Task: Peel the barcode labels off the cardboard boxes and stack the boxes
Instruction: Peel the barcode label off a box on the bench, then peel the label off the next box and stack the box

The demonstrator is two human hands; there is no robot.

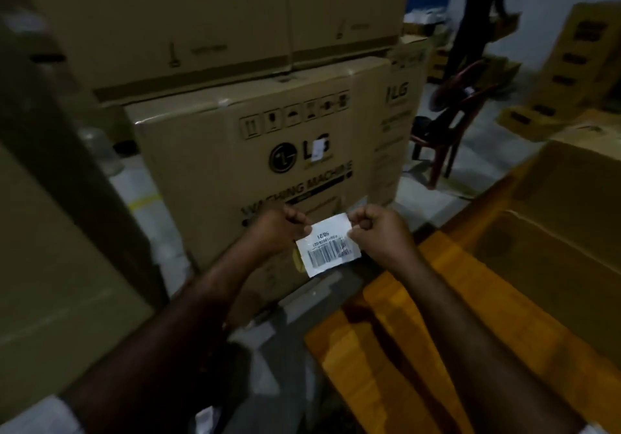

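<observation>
A white barcode label (328,248) hangs in front of the lower face of a large brown washing-machine box (242,164). My left hand (280,228) pinches the label's upper left corner. My right hand (376,228) is closed in a fist on its upper right edge. The label's bottom part looks free of the cardboard; whether any of it still sticks is unclear. More big brown boxes (188,20) are stacked on top of that box.
A tall brown box (50,198) stands close at the left. Yellow flattened cardboard (437,332) lies at the lower right, with an open box (554,232) beyond. A red plastic chair (450,121), yellow boxes (571,63) and a standing person (484,13) are at the back right.
</observation>
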